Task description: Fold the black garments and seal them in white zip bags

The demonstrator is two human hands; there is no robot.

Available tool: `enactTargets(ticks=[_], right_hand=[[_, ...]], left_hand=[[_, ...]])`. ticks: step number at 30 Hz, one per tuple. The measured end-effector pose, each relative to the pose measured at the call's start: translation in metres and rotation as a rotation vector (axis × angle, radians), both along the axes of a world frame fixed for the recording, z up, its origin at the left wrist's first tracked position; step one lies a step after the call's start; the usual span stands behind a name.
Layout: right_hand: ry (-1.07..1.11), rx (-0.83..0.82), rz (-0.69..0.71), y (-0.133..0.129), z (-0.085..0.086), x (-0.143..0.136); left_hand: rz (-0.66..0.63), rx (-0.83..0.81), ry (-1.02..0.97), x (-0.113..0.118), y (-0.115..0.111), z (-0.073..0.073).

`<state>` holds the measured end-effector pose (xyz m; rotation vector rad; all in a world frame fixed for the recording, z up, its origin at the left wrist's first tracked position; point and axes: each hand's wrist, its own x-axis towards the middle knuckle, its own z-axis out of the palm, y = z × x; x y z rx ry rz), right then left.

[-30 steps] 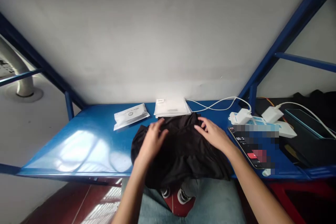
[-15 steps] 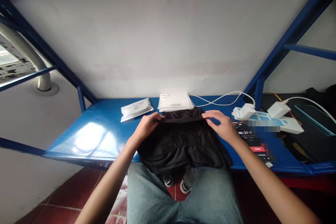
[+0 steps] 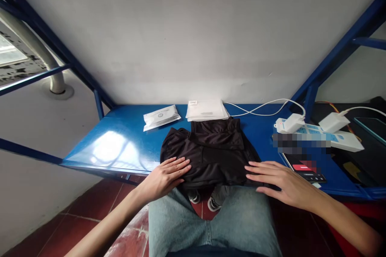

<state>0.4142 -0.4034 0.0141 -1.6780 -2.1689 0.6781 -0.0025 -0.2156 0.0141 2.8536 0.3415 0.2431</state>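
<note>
A black garment [image 3: 217, 158], apparently a pair of shorts, lies on the blue table [image 3: 132, 122], its waistband part toward the wall and its lower edge at the table's front. My left hand [image 3: 171, 174] rests flat on its near left side, fingers stretched out. On the near right side lies my right hand [image 3: 276, 178], fingers spread, the fingertips touching the cloth. Neither hand grips anything. Just past the garment's far edge sits a stack of clear plastic bags [image 3: 206, 110].
A silver-white packet [image 3: 161, 117] lies left of the bags. A white power strip [image 3: 322, 131] with chargers and cables stands at the right, with a phone [image 3: 304, 166] in front of it. Blue frame bars [image 3: 334, 58] rise on both sides.
Both hands have let go of the garment's far edge and moved toward me. They have gone from pinching to lying flat on the near cloth. The view has shifted slightly.
</note>
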Motion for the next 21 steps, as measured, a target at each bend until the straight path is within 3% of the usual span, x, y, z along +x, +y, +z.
enactTargets(ticks=[5,10,13,17,21], right_hand=[[0.005,-0.02,-0.034,-0.002,0.009,0.004],[-0.052,0.015,-0.028,0.003,0.007,0.001],[0.031,-0.012,-0.054,0.005,0.002,0.005],[0.184,-0.051,-0.22,0.014,-0.003,0.009],[0.178,0.015,-0.395,0.041,-0.01,0.003]], left_hand=[[-0.008,-0.067,-0.063,-0.007,0.006,0.002],[0.033,-0.274,-0.033,-0.001,0.012,0.021],[0.09,-0.421,-0.041,0.001,0.012,0.03],[0.322,-0.48,-0.086,0.006,0.014,0.025],[0.584,-0.371,-0.141,0.027,0.028,0.011]])
